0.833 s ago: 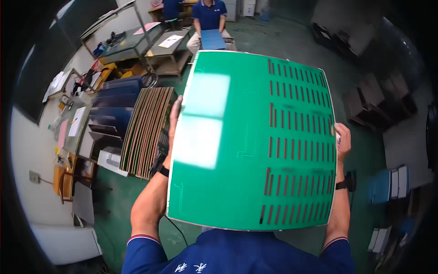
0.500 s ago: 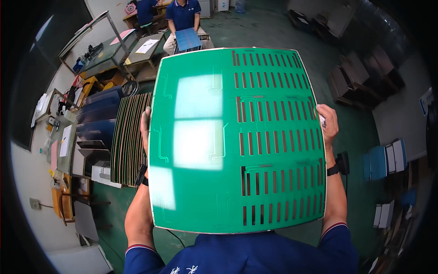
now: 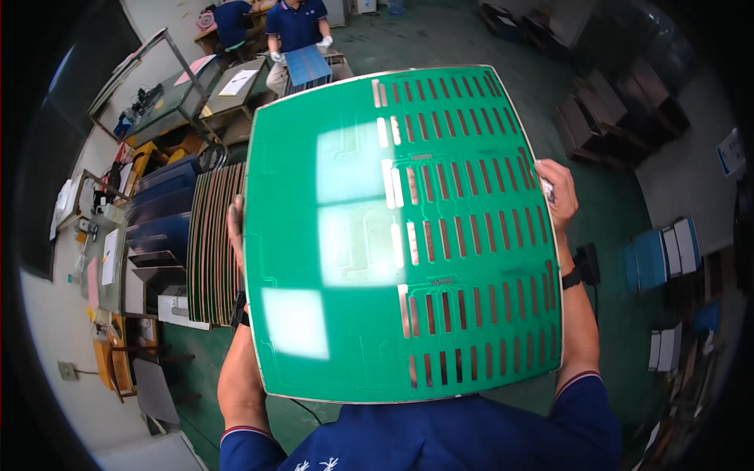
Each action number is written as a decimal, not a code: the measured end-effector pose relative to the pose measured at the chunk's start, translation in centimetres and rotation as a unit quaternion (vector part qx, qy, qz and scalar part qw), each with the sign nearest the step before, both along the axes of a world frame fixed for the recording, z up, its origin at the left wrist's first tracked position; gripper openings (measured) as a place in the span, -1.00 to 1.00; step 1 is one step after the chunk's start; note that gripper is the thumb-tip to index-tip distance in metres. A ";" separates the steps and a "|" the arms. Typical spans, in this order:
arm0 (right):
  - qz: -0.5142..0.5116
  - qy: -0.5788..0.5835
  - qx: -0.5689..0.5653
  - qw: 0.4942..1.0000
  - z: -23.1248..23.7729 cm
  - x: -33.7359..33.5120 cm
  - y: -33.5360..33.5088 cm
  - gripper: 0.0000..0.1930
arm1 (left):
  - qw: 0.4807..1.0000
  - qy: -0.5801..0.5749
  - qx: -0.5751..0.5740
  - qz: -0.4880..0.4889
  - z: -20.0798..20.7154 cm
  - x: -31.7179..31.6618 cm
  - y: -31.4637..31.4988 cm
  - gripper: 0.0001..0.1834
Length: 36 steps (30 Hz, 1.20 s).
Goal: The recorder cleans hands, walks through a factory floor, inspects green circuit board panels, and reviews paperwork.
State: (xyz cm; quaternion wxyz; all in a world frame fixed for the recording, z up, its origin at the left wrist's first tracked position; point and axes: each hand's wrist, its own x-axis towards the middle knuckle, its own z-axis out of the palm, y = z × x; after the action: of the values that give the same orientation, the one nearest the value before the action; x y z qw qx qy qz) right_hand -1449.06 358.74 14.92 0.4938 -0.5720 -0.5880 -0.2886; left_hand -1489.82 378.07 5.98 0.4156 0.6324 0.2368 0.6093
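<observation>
A large glossy green panel (image 3: pixel 393 235) with rows of narrow slots on its right half fills the middle of the view. I hold it flat in front of me by its two side edges. My left hand (image 3: pixel 235 231) grips the left edge, mostly hidden behind the panel. My right hand (image 3: pixel 558 196) grips the upper right edge, fingers curled over the rim. Bright window reflections lie on the panel's left half.
A row of similar thin panels (image 3: pixel 212 243) stands on edge to my left, next to blue bins (image 3: pixel 161 212) and a cluttered bench. Two people in blue shirts (image 3: pixel 294 27) work at tables at the back. Dark stacks (image 3: pixel 605 118) and blue boxes (image 3: pixel 660 255) stand at right.
The panel has shifted in my hands and its top has swung left, so it now fills more of the view. Both hands keep their grip on its edges.
</observation>
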 end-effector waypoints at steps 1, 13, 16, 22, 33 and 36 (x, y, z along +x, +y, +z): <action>0.007 0.004 0.004 1.000 -0.2 0.0 0.1 -0.73 | 1.000 0.004 0.006 0.011 -0.2 -0.5 0.1 -0.25; 0.019 0.012 0.019 1.000 -1.3 0.3 0.8 -0.72 | 0.963 0.191 0.114 0.154 -1.0 -0.8 0.7 -0.39; 0.007 0.026 0.013 1.000 -1.7 0.5 0.9 -0.72 | 0.941 0.268 0.125 0.163 -1.0 -1.3 0.9 -0.39; 0.023 0.047 -0.012 0.999 -3.0 1.0 1.3 -0.70 | 0.973 0.182 0.059 0.129 -0.5 -1.3 1.0 -0.34; 0.071 0.422 -0.413 0.804 -10.7 2.9 0.2 -0.82 | 0.790 0.607 0.089 -0.016 12.9 -4.4 1.3 -0.70; 0.140 0.512 -0.505 0.681 -11.5 0.4 1.0 -0.85 | 0.860 0.494 0.118 -0.043 15.1 -4.5 2.5 -0.58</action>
State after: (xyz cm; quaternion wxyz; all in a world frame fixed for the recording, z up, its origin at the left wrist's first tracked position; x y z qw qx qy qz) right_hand -1448.65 359.79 3.39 0.3888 -0.7039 -0.3733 0.4626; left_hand -1494.29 380.61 21.11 0.1922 0.9045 0.3096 0.2217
